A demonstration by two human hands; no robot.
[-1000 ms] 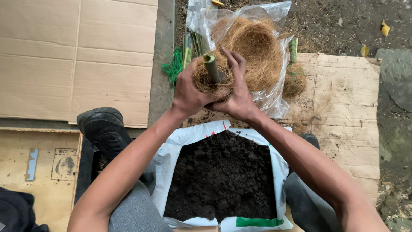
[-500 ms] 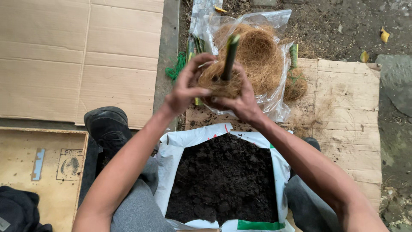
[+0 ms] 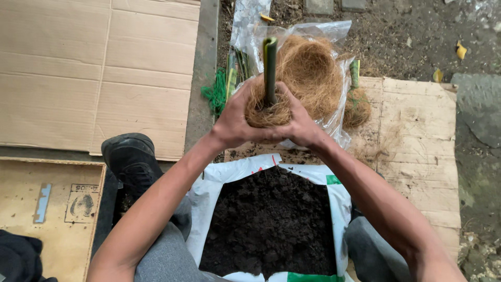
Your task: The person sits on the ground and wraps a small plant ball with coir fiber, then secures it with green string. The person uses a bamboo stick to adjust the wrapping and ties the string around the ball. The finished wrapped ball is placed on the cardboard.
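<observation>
Cupping from both sides, the left hand and right hand were clamped together around a fibre ball, pressing the husk tight about a green stem that stood upright out of its top. They held it above an open white sack of dark soil wedged between the knees, probably so crumbs fell back in. Beyond lay a clear bag of loose fibre, on flattened cardboard. A green patch marked the sack's rim.

Both hands cupped together, arms stretched forward
</observation>
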